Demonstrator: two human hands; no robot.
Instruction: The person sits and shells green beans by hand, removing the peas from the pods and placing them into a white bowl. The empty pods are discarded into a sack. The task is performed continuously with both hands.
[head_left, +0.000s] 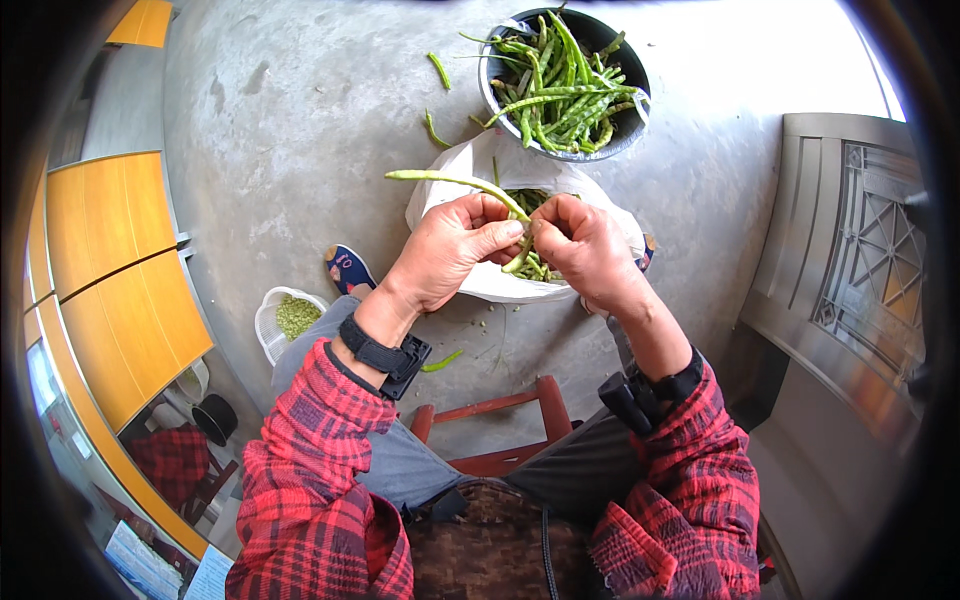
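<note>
A long green bean pod (457, 178) is gripped between my left hand (469, 244) and my right hand (581, 244), both pinching it near one end. Its longer part sticks out to the left above my left fingers. Below my hands lies a white plastic bag (442, 199), its mouth spread wide, with green pods and pod pieces (544, 268) inside. Just beyond the bag, a dark round bucket (637, 67) is heaped with long green bean pods (577, 90). My fingers hide part of the held pod.
Left of my leg stands a white plastic basket (268, 322) holding small shelled green beans (297, 316). Loose pods (440, 70) lie on the concrete floor (300, 150). A red wooden stool (551, 409) is beneath me. Yellow cabinets (112, 225) line the left; a metal door (832, 247) stands right.
</note>
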